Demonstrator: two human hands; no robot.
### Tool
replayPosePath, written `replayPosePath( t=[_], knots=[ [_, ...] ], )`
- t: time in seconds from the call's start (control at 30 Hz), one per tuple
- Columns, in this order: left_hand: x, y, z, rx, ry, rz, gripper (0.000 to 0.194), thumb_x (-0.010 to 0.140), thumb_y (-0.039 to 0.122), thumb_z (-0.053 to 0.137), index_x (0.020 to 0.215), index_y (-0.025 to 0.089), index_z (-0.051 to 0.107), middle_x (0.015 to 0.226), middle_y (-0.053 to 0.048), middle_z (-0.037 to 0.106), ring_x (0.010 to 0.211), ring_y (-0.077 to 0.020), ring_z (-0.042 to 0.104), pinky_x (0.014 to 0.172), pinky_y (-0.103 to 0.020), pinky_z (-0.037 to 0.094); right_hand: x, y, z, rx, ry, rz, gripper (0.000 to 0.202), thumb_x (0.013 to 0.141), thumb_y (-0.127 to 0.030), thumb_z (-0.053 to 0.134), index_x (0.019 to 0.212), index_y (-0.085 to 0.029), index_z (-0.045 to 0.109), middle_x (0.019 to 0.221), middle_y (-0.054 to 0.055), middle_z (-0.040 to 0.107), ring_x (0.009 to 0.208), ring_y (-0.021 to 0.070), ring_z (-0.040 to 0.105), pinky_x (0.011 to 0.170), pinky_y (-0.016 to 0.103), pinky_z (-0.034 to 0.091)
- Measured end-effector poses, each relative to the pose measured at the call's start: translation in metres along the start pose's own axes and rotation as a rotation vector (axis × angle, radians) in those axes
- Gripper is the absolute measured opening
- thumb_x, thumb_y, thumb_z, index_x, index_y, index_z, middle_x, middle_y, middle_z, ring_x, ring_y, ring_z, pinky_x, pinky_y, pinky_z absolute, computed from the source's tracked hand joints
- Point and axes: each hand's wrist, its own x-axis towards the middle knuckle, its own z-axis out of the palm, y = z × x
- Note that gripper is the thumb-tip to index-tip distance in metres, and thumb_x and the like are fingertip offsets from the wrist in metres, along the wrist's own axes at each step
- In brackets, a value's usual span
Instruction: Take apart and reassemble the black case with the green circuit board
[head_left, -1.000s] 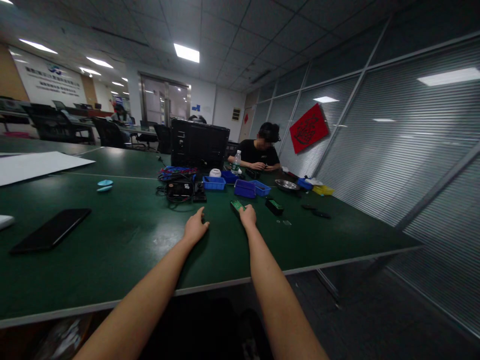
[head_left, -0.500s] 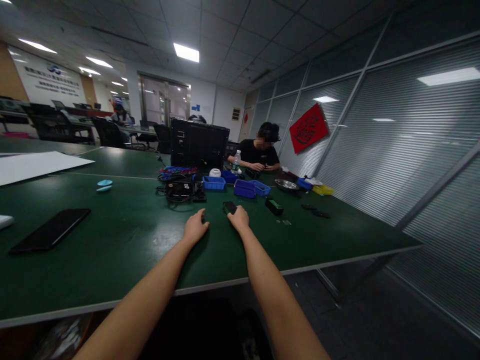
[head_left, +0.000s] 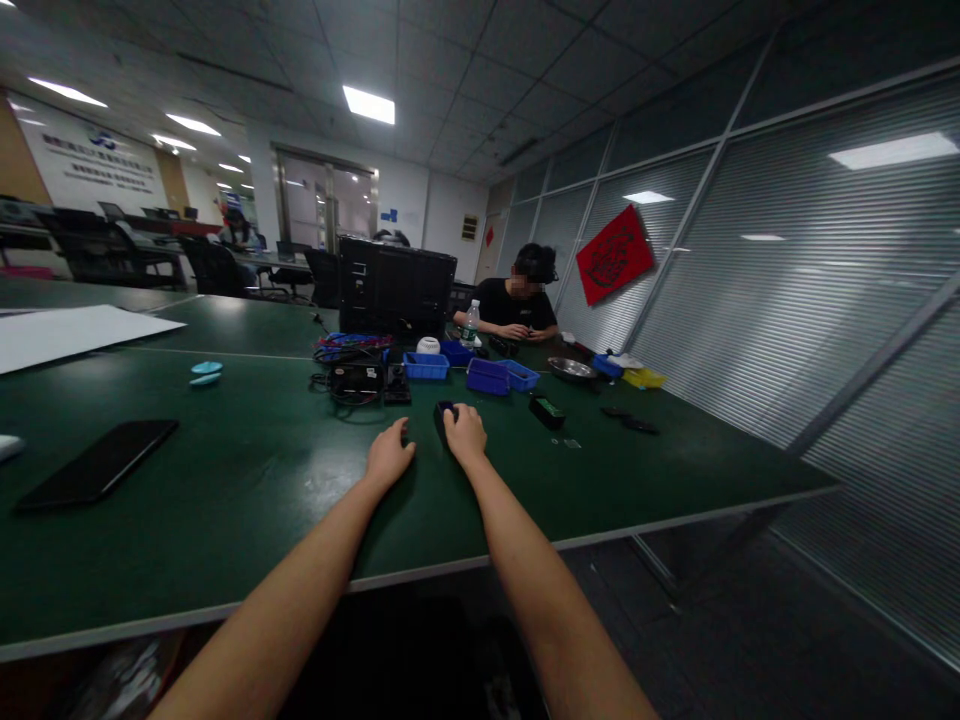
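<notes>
My right hand (head_left: 466,434) is closed around a small black box-shaped object (head_left: 441,413) on the green table; my fingers cover much of it, and I cannot make out its exact kind. To its left, my left hand (head_left: 389,456) rests on the tabletop, thumb and fingers apart, holding nothing. A similar black block with a green top (head_left: 547,411) sits to the right of my right hand. Near that block lie small clear pieces (head_left: 572,443).
Beyond my hands stand blue trays (head_left: 487,377), a white ball (head_left: 428,345), a power supply with cables (head_left: 358,379) and a monitor (head_left: 396,287). A black tablet-like slab (head_left: 97,462) lies left. Across the table a person (head_left: 517,300) sits near a water bottle (head_left: 470,322) and metal bowl (head_left: 571,369).
My right hand has shifted a little to the left with the black object, which is now more covered by my fingers. My left hand stays in place.
</notes>
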Motion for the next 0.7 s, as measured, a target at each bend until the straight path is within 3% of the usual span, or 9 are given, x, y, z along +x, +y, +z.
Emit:
replayPosePath(
  t=[0.13,0.3,0.47,0.7],
  knots=[
    [0.002,-0.002,0.002,-0.018,0.035,0.002,0.050,0.076,0.029,0.050,0.124,0.017,0.041,0.108,-0.008,0.061,0.096,-0.0181,0.057,0.084,-0.029,0.041,0.017,0.019,0.001,0.255,-0.066,0.158,0.039,0.084,-0.028,0.035,0.118,-0.014,0.048,0.108,0.010,0.057,0.099,0.0172,0.052,0.085,0.027,0.038],
    [0.002,0.000,0.003,-0.034,0.105,0.035,0.060,0.076,0.045,0.049,0.127,0.015,0.038,0.117,-0.011,0.054,0.107,-0.0202,0.051,0.090,-0.030,0.038,0.012,0.012,0.020,0.557,-0.199,0.004,0.042,0.076,-0.018,0.047,0.118,-0.019,0.050,0.110,0.005,0.058,0.094,0.0142,0.055,0.080,0.025,0.043],
    [0.000,0.004,0.003,0.031,0.143,0.038,0.063,0.072,0.049,0.054,0.126,0.018,0.042,0.131,-0.012,0.041,0.118,-0.0237,0.040,0.097,-0.033,0.032,0.001,-0.003,0.036,0.826,-0.464,-0.101,0.034,0.077,-0.022,0.046,0.110,-0.021,0.056,0.093,0.003,0.063,0.060,0.0086,0.055,0.051,0.020,0.045],
    [-0.004,0.009,-0.007,0.038,0.144,-0.012,0.046,0.076,0.030,0.049,0.120,0.018,0.049,0.127,-0.009,0.046,0.114,-0.0196,0.044,0.096,-0.028,0.034,0.008,0.008,0.037,1.060,-0.424,0.091,0.018,0.073,-0.022,0.053,0.087,-0.013,0.058,0.073,0.005,0.063,0.057,0.0097,0.056,0.042,0.017,0.043]
  ],
)
